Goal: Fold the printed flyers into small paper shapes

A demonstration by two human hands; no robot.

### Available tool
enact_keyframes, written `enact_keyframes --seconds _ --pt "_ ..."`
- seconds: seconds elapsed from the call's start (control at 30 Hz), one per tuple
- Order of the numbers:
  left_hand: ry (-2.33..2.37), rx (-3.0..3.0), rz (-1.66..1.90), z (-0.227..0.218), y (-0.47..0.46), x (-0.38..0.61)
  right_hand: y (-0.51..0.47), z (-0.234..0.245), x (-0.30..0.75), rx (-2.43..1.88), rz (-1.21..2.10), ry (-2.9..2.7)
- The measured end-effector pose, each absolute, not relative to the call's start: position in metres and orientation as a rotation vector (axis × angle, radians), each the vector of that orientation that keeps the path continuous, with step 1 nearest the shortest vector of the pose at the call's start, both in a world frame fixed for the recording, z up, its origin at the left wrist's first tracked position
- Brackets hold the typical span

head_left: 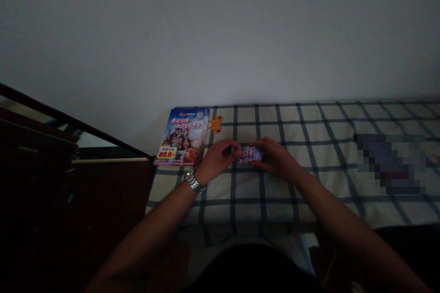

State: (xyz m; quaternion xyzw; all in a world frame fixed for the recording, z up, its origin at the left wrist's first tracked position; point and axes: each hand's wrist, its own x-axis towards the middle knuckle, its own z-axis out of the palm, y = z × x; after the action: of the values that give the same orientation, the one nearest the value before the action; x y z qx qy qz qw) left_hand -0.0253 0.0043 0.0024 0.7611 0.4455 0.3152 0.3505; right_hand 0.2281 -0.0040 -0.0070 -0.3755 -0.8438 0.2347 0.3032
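A small folded colourful leaflet [249, 154] lies on the checked cloth [309, 183] between my two hands. My left hand [216, 159], with a metal watch on its wrist, pinches the leaflet's left end. My right hand [275, 158] presses its fingers onto the right end. Both hands rest on the cloth. A stack of the same leaflets [184, 136], unfolded, with a yellow 89.9 price tag, lies just left of my left hand near the wall.
A small orange figure [215, 124] peeks out behind the stack. A blurred dark patch [392, 162] lies on the cloth at the right. Dark wooden furniture [68, 183] stands at the left. A pale wall rises behind.
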Motion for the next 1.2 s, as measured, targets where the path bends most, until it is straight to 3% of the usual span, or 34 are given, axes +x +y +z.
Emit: enact_keyframes --seconds 0.83,1.2 --pt "1.082 1.939 0.925 -0.0019 0.0054 -0.0252 -0.0007 -0.0091 0.2304 -0.928 0.514 -2.143" --pt "1.042 1.954 1.018 -0.0013 0.0058 -0.0269 0.0033 -0.0113 0.2335 -0.979 0.649 -2.081"
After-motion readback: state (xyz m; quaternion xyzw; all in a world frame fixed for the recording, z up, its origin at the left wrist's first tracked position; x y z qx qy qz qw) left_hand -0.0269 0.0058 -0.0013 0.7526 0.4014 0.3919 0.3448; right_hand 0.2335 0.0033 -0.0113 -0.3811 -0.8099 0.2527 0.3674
